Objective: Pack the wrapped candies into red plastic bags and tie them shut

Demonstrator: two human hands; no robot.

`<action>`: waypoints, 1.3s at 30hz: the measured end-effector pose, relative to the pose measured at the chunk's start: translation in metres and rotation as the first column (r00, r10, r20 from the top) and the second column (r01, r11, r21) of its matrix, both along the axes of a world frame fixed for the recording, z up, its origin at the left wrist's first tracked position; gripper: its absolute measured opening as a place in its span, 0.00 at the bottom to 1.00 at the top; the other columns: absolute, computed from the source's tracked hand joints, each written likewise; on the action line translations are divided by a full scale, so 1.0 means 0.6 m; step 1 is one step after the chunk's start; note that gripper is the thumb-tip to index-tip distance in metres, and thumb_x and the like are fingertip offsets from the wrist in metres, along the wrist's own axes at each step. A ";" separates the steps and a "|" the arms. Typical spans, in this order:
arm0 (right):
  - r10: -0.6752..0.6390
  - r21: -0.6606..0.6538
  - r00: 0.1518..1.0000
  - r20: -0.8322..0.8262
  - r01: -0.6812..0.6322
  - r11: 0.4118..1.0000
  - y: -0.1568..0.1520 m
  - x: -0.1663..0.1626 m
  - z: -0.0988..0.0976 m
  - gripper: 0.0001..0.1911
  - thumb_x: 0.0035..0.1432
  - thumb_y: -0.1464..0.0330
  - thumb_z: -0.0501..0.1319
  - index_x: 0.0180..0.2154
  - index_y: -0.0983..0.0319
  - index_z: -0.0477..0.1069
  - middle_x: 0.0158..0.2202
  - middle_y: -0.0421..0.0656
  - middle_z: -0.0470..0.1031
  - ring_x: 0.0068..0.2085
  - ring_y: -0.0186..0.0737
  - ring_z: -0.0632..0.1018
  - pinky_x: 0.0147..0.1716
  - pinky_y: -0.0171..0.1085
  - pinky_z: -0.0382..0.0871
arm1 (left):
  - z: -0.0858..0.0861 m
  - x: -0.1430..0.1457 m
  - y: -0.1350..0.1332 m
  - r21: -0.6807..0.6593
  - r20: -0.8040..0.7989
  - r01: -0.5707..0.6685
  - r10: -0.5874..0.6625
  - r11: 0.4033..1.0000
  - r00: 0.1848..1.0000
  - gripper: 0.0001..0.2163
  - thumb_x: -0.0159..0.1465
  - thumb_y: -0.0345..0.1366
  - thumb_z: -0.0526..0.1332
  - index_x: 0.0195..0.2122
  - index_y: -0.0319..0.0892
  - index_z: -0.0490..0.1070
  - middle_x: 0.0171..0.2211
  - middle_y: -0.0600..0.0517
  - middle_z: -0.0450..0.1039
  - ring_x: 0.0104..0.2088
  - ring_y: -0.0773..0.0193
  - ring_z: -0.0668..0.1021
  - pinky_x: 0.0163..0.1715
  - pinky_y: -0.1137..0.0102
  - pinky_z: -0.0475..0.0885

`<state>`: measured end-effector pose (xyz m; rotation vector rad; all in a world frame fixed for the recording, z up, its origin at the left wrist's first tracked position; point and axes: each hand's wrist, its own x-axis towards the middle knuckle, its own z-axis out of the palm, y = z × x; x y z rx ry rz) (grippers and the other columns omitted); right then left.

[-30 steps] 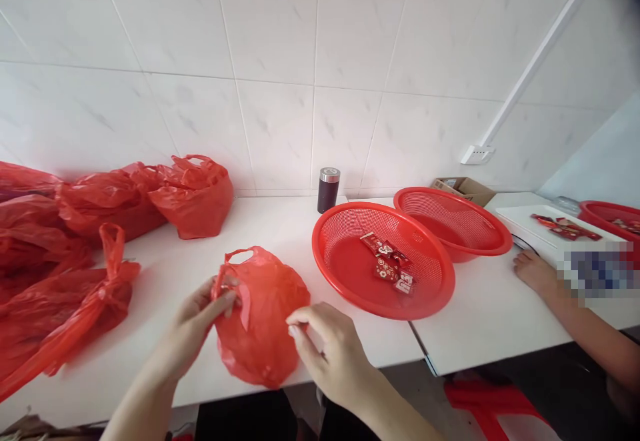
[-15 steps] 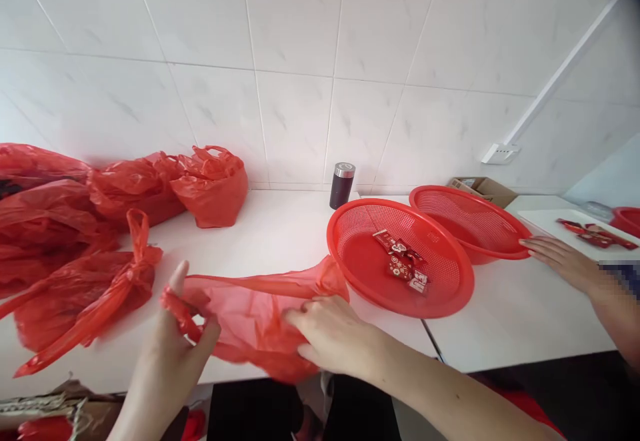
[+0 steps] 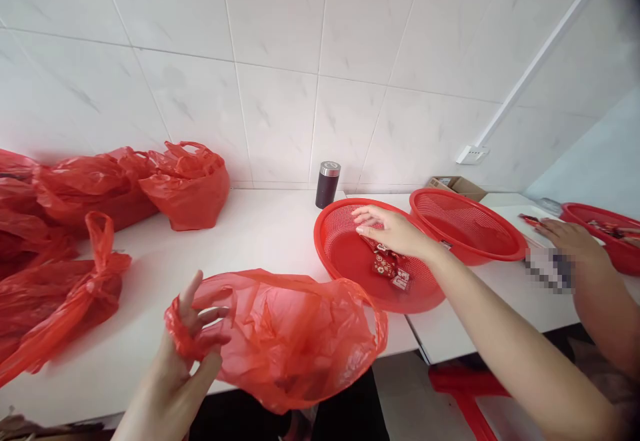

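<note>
The left hand (image 3: pixel 193 334) is nearest, low over the front edge of the table (image 3: pixel 270 227). Its fingers (image 3: pixel 213 313) are partly spread, with a bunched handle of the bag (image 3: pixel 295 341) wound round them and pinched against the thumb. The bag hangs open to the right of those fingers, its mouth gaping upward, its belly sagging past the table edge.

Farther out, the right hand (image 3: pixel 393 231) reaches into the basket (image 3: pixel 340 227). Its fingers are loosely apart, palm down, just above the packets (image 3: pixel 390 269); whether they touch any packet cannot be told. The packets lie in a small heap on the basket floor, under and just this side of the fingertips.

Beyond the right fingers a second basket (image 3: pixel 470 224) overlaps the first one's far rim. Behind it sits a cardboard box (image 3: pixel 457 186) against the tiled wall. Left of the right fingers, at the wall, stands a dark flask (image 3: pixel 327 184).

Far left of the left fingers, filled red bags (image 3: pixel 187 187) are heaped on the table, one knotted bag (image 3: pixel 70 294) closest.

At the far right, another person's hand (image 3: pixel 570 237) rests beside a third basket (image 3: pixel 607 234).
</note>
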<state>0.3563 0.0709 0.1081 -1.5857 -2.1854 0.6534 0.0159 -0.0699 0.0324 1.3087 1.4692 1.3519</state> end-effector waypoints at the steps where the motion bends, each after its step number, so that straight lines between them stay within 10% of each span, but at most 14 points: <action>1: -0.072 -0.089 0.974 0.216 0.093 0.992 0.030 0.024 -0.014 0.28 0.65 0.55 0.53 0.64 0.52 0.54 0.62 0.46 0.63 0.59 0.41 0.69 0.54 0.39 0.65 | 0.001 0.002 0.000 0.003 0.020 -0.001 0.001 1.000 1.000 0.40 0.57 0.39 0.63 0.68 0.55 0.45 0.53 0.45 0.69 0.50 0.52 0.74 0.39 0.66 0.76; 6: -0.128 -0.258 0.881 0.456 0.268 0.928 0.116 0.095 -0.117 0.52 0.44 0.57 0.72 0.67 0.57 0.51 0.63 0.59 0.59 0.55 0.62 0.71 0.48 0.50 0.68 | -0.004 0.005 0.017 -0.068 0.139 -0.050 0.059 0.996 0.989 0.44 0.51 0.41 0.66 0.68 0.56 0.47 0.54 0.45 0.69 0.44 0.50 0.76 0.21 0.72 0.73; 13: -0.160 -0.255 0.878 0.451 0.299 0.919 0.146 0.097 -0.178 0.28 0.61 0.59 0.61 0.61 0.56 0.61 0.54 0.51 0.69 0.45 0.46 0.77 0.42 0.44 0.73 | -0.004 0.022 0.027 -0.115 0.190 -0.037 0.058 0.993 0.980 0.44 0.49 0.44 0.67 0.67 0.60 0.49 0.53 0.46 0.70 0.43 0.49 0.76 0.17 0.72 0.70; 23: -0.351 -0.171 0.922 0.160 0.376 0.911 0.133 0.075 -0.078 0.08 0.66 0.71 0.53 0.44 0.64 0.67 0.39 0.47 0.76 0.36 0.35 0.78 0.34 0.33 0.72 | 0.018 -0.002 0.036 -0.070 0.115 -0.021 0.029 0.997 0.993 0.45 0.53 0.44 0.68 0.67 0.63 0.43 0.52 0.47 0.68 0.52 0.45 0.73 0.27 0.68 0.79; 26: -0.221 -0.170 0.971 -0.092 0.204 0.964 0.073 0.010 -0.008 0.09 0.65 0.72 0.49 0.45 0.61 0.63 0.39 0.44 0.76 0.35 0.32 0.79 0.31 0.29 0.72 | 0.034 0.008 0.039 -0.067 0.080 -0.012 0.017 0.998 0.997 0.45 0.54 0.41 0.66 0.68 0.59 0.40 0.53 0.46 0.67 0.54 0.44 0.71 0.27 0.67 0.79; 30: 0.172 -0.185 0.779 -0.602 -0.346 0.920 -0.054 -0.109 0.049 0.07 0.60 0.69 0.54 0.42 0.60 0.63 0.30 0.40 0.75 0.29 0.36 0.79 0.26 0.33 0.73 | 0.048 0.027 0.050 -0.021 0.016 0.029 -0.028 0.999 0.999 0.44 0.56 0.35 0.63 0.69 0.58 0.39 0.56 0.44 0.64 0.54 0.48 0.71 0.28 0.70 0.78; 32: 0.273 -0.241 0.796 -0.541 -0.458 0.856 -0.101 -0.158 0.039 0.07 0.59 0.69 0.55 0.41 0.60 0.65 0.29 0.38 0.74 0.28 0.35 0.78 0.25 0.32 0.71 | 0.051 0.029 0.055 -0.009 -0.048 0.044 -0.044 0.999 0.998 0.43 0.56 0.32 0.61 0.69 0.57 0.39 0.58 0.44 0.61 0.54 0.49 0.71 0.28 0.71 0.77; 39: 0.343 -0.252 0.936 -0.080 -0.352 0.902 -0.091 -0.200 -0.081 0.15 0.57 0.71 0.58 0.47 0.61 0.69 0.45 0.48 0.76 0.41 0.41 0.77 0.35 0.36 0.68 | 0.040 0.016 0.048 -0.042 -0.086 0.118 -0.121 0.992 0.989 0.38 0.59 0.31 0.55 0.68 0.57 0.41 0.57 0.45 0.61 0.50 0.55 0.72 0.27 0.73 0.74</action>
